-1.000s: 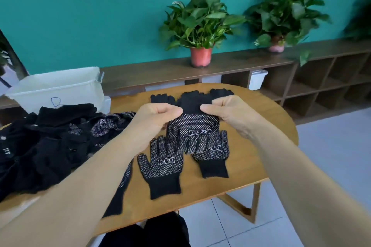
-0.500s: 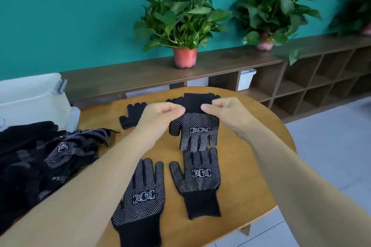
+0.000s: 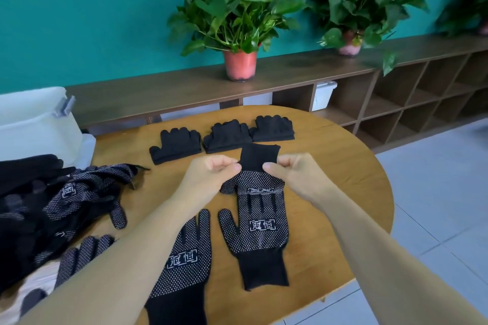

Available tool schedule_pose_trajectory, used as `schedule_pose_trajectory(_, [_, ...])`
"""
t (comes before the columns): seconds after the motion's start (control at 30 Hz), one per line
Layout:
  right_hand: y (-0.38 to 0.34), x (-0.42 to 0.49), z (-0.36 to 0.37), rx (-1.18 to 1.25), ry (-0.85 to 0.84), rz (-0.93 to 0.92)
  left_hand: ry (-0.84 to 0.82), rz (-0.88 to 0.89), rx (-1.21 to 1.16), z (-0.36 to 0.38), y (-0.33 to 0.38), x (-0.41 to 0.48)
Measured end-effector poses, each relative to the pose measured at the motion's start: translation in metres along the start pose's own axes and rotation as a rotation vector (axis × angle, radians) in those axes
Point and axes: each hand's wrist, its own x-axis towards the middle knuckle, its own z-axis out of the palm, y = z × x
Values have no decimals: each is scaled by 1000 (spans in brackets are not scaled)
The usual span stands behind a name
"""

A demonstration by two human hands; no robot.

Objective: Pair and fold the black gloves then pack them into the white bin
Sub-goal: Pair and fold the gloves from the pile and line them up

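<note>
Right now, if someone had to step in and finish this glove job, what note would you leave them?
Hands: left hand and right hand both pinch one dotted glove near its cuff, over the table.
Done: three folded bundles lie at the table's far side.
Left: two flat gloves lie dots up near the front, and a loose pile waits on the left. Nothing can be seen inside the white bin, so packing remains.

Black gloves (image 3: pixel 257 235) are patterned with white dots; the bin (image 3: pixel 34 124) is white, the tabletop (image 3: pixel 330 166) wood-brown.
</note>
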Motion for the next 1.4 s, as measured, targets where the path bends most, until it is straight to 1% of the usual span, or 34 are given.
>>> schedule_pose_trajectory(0.1, [8, -20, 1, -7, -41, -63, -43, 46, 111, -2, -2, -20])
schedule_pose_trajectory(0.13, [19, -31, 5, -94, -50, -113, -80, 60, 181, -1, -10, -31])
schedule_pose_trajectory(0.2, [44, -56, 17, -439, -9, -230, -128, 99, 382, 6, -36, -57])
schedule_pose_trajectory(0.23, [57, -69, 23, -581, 37, -317, -120, 135, 475, 10, -51, -68])
schedule_pose_trajectory(0.27, [68, -78, 29, -666, 76, -415, -99, 186, 534, 14, -65, -77])
schedule_pose_trajectory(0.33, [80, -89, 38, -756, 115, -562, -52, 311, 595, 20, -82, -89])
schedule_pose_trajectory(0.4, [84, -91, 41, -844, 137, -626, 7, 406, 679, 22, -82, -91])
schedule_pose_trajectory(0.43, [82, -91, 40, -869, 136, -621, 26, 439, 715, 21, -79, -91])
schedule_pose_trajectory(0.5, [80, -91, 40, -886, 144, -615, 45, 488, 756, 21, -75, -91])
schedule_pose_trajectory(0.7, [83, -100, 48, -896, 205, -682, 124, 612, 841, 22, -74, -99])
schedule_pose_trajectory(0.93, [83, -98, 51, -887, 286, -716, 132, 632, 865, 19, -74, -100])
schedule_pose_trajectory(1.1, [81, -101, 56, -937, 315, -805, 134, 652, 906, 20, -75, -103])
schedule_pose_trajectory(1.2, [86, -102, 55, -939, 326, -809, 109, 643, 902, 20, -72, -101])
schedule_pose_trajectory(1.4, [87, -101, 56, -937, 340, -822, -30, 571, 846, 11, -73, -98])
